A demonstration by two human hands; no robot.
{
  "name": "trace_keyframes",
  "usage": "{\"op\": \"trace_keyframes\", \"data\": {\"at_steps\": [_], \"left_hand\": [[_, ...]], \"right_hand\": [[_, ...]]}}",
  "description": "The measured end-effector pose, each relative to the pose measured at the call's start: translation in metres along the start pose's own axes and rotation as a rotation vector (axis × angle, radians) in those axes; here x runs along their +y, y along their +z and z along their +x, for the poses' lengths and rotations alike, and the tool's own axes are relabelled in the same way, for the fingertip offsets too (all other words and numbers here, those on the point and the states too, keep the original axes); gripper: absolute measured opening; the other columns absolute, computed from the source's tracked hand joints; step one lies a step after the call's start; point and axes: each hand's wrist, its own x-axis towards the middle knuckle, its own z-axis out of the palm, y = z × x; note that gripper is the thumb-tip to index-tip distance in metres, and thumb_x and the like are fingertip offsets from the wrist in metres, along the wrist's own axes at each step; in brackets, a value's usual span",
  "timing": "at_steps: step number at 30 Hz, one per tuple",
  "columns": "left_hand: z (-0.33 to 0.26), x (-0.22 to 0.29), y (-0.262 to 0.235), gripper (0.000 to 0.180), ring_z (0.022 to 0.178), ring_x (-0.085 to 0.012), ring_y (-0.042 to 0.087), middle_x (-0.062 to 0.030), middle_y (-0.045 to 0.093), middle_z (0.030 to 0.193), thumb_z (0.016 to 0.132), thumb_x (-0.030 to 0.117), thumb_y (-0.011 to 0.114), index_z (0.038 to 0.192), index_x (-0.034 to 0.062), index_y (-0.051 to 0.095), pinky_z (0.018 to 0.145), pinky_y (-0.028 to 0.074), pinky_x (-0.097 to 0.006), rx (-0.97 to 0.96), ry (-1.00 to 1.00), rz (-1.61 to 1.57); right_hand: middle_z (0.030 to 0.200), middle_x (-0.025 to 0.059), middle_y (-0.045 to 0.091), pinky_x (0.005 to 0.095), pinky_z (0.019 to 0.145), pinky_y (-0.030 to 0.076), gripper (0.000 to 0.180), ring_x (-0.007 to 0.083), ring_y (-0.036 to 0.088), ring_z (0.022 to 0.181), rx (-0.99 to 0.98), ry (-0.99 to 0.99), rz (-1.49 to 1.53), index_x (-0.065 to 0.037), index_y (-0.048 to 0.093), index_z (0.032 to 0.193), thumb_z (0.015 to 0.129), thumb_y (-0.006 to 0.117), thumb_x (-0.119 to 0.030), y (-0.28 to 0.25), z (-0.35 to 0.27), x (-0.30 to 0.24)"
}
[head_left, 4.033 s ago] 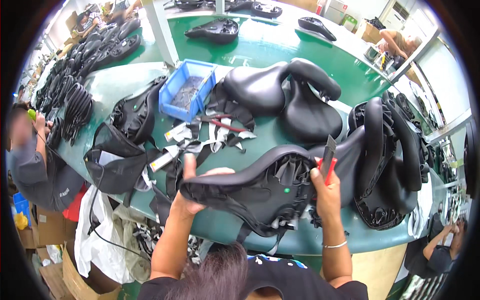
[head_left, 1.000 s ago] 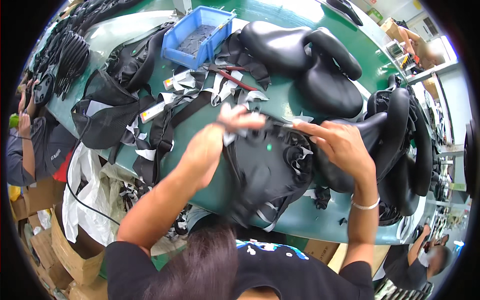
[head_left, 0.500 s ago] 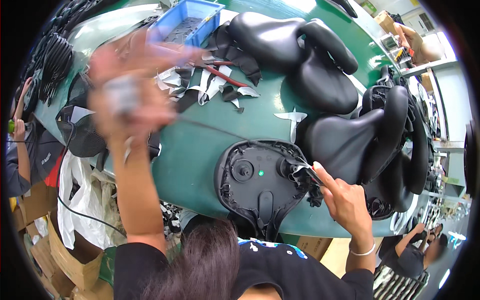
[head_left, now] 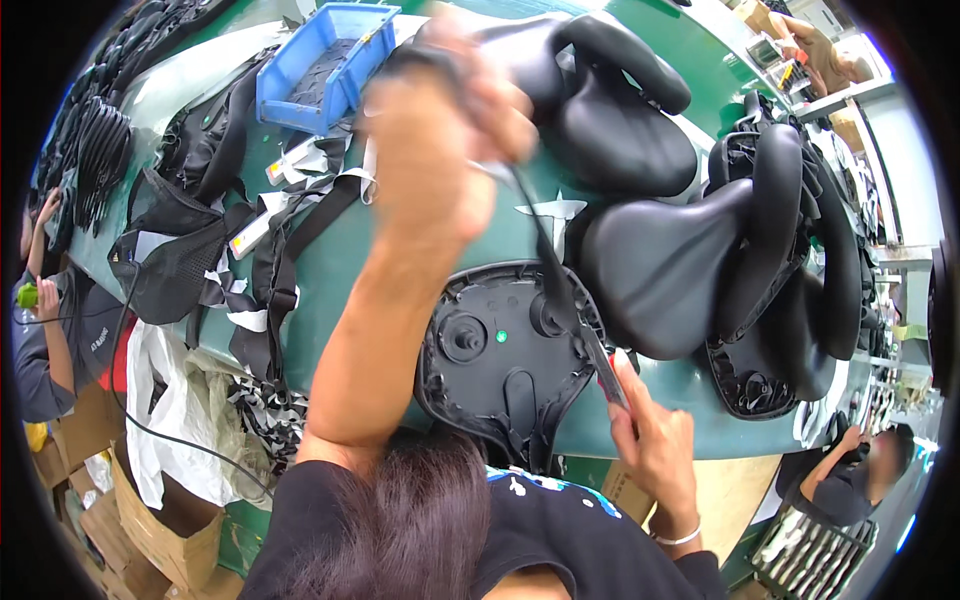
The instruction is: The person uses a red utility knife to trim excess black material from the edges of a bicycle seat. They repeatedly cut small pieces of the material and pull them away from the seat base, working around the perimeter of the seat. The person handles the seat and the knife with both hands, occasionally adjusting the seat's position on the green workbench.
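Note:
An upside-down black bicycle saddle (head_left: pixel 510 375) lies before me at the table's near edge, its plastic base and gathered cover edge facing up. My left hand (head_left: pixel 440 130) is raised beyond it, smeared by motion, and grips a narrow black strip (head_left: pixel 540 235). Taut, the strip runs from that hand across the saddle's right side to my right hand (head_left: pixel 655 430). This hand is closed round a slim knife-like tool (head_left: pixel 607 375) with a red part, at the saddle's right rim; its fingers hide most of the handle.
Several glossy black saddles (head_left: pixel 660 270) crowd the right side. A blue bin (head_left: pixel 325 75) stands at the far left, with black and white scraps (head_left: pixel 265 230) and a mesh piece (head_left: pixel 165 250) nearer. Plastic bags (head_left: pixel 170 420) and cardboard boxes (head_left: pixel 165 520) sit lower left. Other people work at both sides.
My left hand has swung right, from over the left scraps to beyond the saddle, still pulling the strip. My right hand has moved slightly left and nearer to me. The view has shifted a little.

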Motion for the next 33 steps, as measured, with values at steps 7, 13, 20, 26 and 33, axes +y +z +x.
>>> {"op": "trace_keyframes", "data": {"at_steps": [7, 13, 20, 26, 33], "left_hand": [[-0.019, 0.029, -0.059, 0.025, 0.057, -0.0104, 0.039, -0.005, 0.043, 0.069, 0.098, 0.019, 0.047, 0.081, 0.0042, 0.037, 0.049, 0.033, -0.023, 0.472, 1.37, 0.841], [-0.029, 0.057, -0.062, 0.01, 0.071, -0.0161, 0.056, -0.0084, 0.057, 0.084, 0.083, 0.008, 0.052, 0.091, 0.002, 0.056, 0.061, 0.048, -0.028, 0.56, 0.905, 1.201], [-0.031, 0.028, -0.098, 0.023, 0.074, -0.0133, 0.058, -0.002, 0.063, 0.076, 0.083, 0.023, 0.069, 0.082, 0.0007, 0.066, 0.068, 0.045, -0.028, -0.313, -0.422, 1.313], [0.029, 0.054, -0.096, 0.026, 0.071, -0.0085, 0.054, -0.0015, 0.06, 0.082, 0.095, 0.033, 0.058, 0.095, 0.0076, 0.057, 0.059, 0.044, -0.023, 0.169, -0.063, 0.52], [-0.053, 0.03, -0.066, 0.047, 0.105, -0.0277, 0.058, -0.0132, 0.059, 0.112, 0.076, 0.013, 0.072, 0.117, 0.0036, 0.051, 0.083, 0.047, -0.037, -1.311, -0.409, 1.293]], "right_hand": [[0.101, 0.0192, 0.068, 0.036, 0.063, 0.053, 0.057, 0.0357, 0.069, 0.074, -0.011, 0.242, 0.503, -0.01, 0.041, 0.141, 0.087, 0.06, -0.008, 0.036, -0.023, -0.019], [0.12, 0.0188, 0.062, 0.0333, 0.079, 0.054, 0.056, 0.0258, 0.069, 0.094, -0.148, 0.162, 0.648, -0.005, 0.042, 0.14, 0.087, 0.06, -0.008, 0.025, -0.014, -0.005], [0.096, 0.0117, 0.066, 0.0263, 0.058, 0.051, 0.053, 0.0105, 0.063, 0.065, 0.314, 0.127, 0.843, -0.002, 0.042, 0.136, 0.087, 0.062, -0.007, 0.024, 0.053, -0.011], [0.102, 0.0063, 0.054, 0.0303, 0.074, 0.054, 0.043, 0.0185, 0.063, 0.089, 0.638, -0.027, 1.337, -0.001, 0.049, 0.124, 0.085, 0.066, -0.008, -0.051, 0.191, -0.007], [0.112, 0.0089, 0.051, 0.0461, 0.064, 0.059, 0.043, 0.0257, 0.057, 0.096, 0.643, 0.289, 1.684, -0.009, 0.048, 0.124, 0.084, 0.063, -0.004, -0.045, 0.347, 0.076]]}}
